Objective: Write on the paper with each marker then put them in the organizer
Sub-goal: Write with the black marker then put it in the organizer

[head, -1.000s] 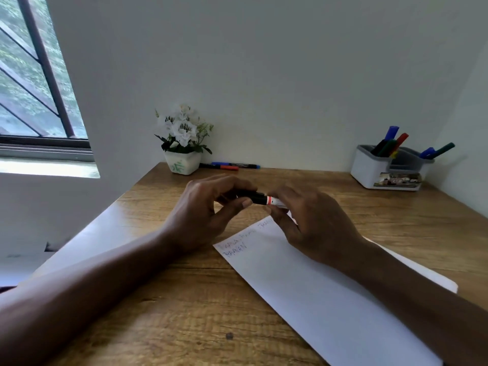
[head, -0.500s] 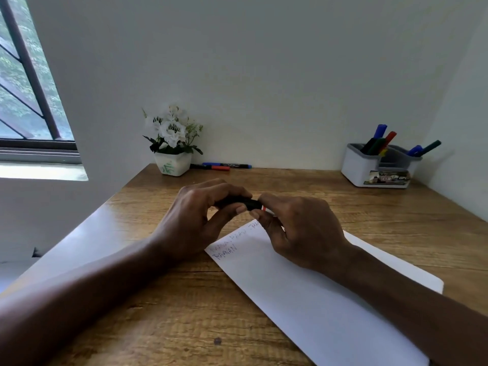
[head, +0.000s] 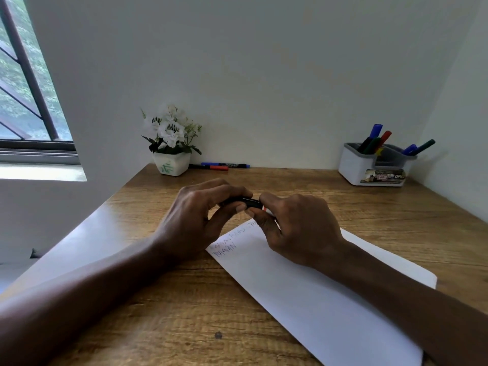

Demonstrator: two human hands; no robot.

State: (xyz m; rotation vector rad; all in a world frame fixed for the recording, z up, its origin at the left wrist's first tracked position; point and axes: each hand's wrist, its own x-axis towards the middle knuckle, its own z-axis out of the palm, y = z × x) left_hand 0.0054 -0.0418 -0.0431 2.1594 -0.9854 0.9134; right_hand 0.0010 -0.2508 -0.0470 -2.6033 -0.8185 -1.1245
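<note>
**Hands closing the marker over the paper's top corner**

Your left hand (head: 196,220) and right hand (head: 298,228) sit nearly fingertip to fingertip above the far-left corner of the paper (head: 317,294). Both pinch the same black marker (head: 250,203): left thumb and fingers on the dark end, right fingers wrapped round the end with the red-and-white band.

Change vs 1 s ago: less barrel shows between your hands. The white section beside the red band was exposed then; now only a sliver of band shows. Hands have come together. My read: you're pushing the cap back on, so writing with this marker is done and it's due for the organizer (head: 375,167). Can't confirm the cap is fully seated, fingers hide the joint.

Orientation: long axis roughly level, running left-right along the paper's top edge, right end dipping slightly toward the sheet. Which end holds the tip: can't tell, both covered.

Relative to the paper: organizer is far-right, well apart, holding about 6 markers. 2 loose markers (head: 219,165) lie far-left beside the flower pot (head: 171,165), likely still unused. Writing sits in the paper's far-left corner.
</note>
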